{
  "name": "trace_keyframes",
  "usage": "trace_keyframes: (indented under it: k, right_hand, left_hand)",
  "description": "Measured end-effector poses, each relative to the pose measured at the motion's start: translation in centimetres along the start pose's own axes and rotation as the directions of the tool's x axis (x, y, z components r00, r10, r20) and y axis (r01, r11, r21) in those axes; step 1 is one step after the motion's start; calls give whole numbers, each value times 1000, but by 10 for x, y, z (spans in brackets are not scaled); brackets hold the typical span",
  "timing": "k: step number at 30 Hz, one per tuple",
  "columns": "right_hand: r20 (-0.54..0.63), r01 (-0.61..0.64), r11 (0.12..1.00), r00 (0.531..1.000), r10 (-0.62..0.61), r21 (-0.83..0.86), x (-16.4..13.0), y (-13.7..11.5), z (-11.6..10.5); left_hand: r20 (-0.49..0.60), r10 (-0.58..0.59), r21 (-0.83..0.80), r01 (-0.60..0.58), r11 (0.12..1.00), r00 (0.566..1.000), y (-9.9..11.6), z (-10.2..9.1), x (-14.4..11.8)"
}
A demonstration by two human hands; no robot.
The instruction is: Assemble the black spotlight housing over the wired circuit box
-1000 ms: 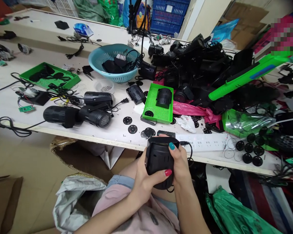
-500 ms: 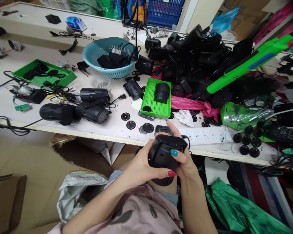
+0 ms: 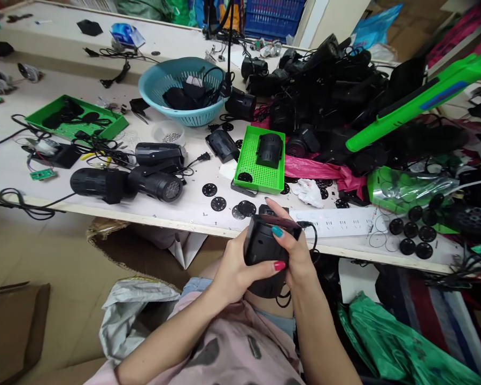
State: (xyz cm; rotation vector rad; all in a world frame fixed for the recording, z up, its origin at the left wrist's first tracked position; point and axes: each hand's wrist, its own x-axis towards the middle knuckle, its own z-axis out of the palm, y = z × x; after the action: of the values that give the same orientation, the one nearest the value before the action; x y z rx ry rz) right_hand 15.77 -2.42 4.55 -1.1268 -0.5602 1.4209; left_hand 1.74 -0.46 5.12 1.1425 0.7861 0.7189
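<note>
A black lamp housing (image 3: 260, 247) is held in both hands just below the table's front edge, over my lap. My left hand (image 3: 234, 272) wraps it from the left, thumb across its front. My right hand (image 3: 296, 256) grips its right side, thumb on the top corner and a finger reaching over the top. A thin black cable (image 3: 313, 240) loops from the housing behind my right hand. Black perforated discs (image 3: 218, 203) lie on the table just beyond.
A small green tray (image 3: 256, 174) carries another black housing. Left of it lie two black spot lamps (image 3: 124, 183), a green tray (image 3: 76, 120) and a teal basket (image 3: 186, 96). A heap of black lamps (image 3: 332, 101), a green tool (image 3: 420, 101) and more discs (image 3: 412, 235) fill the right.
The housing has been turned upright again and drawn slightly down and left in my hands. My right fingers moved from above it onto its top.
</note>
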Motion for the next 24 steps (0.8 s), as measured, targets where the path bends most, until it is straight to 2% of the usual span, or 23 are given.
trace_keyframes:
  k: [3, 5, 8, 10, 12, 15, 17, 20, 22, 24]
  right_hand:
    - [116, 23, 999, 993, -18, -41, 7, 2, -7]
    - [178, 160, 977, 975, -133, -144, 9, 0, -16]
    - [247, 341, 895, 929, -275, -288, 8, -5, -28]
    - [251, 340, 878, 931, -264, -337, 4, -8, -32]
    - [226, 326, 869, 940, -256, -374, -1, -9, -32]
    - [184, 365, 844, 930, -317, -394, -11, -5, -24]
    - [97, 402, 814, 911, -400, -419, -18, 3, -16]
    - [-62, 438, 750, 844, -533, -495, -26, 17, -7]
    - [-97, 449, 702, 802, -589, -553, -29, 23, -5]
    - [-31, 458, 655, 806, -592, -601, -28, 20, -5]
  left_hand:
    - [-18, -13, 40, 14, 999, 1000, -1, -6, 0]
    - [-48, 13, 136, -6, 991, 999, -1, -11, -1]
    - [-142, 87, 335, -35, 941, 986, -1, -15, -2]
    - [-177, 136, 438, -45, 898, 975, -2, -14, -2]
    - [-167, 136, 472, -42, 881, 977, -3, -12, -4]
    - [-152, 126, 459, -43, 887, 980, -6, -8, -6]
    - [-177, 164, 474, -62, 878, 971, -8, -7, -7]
    - [-207, 178, 462, -64, 885, 962, -11, -8, -8]
    - [-199, 105, 359, -28, 933, 974, -11, -8, -7]
    - [-171, 1, 153, 26, 988, 985, -9, -7, -5]
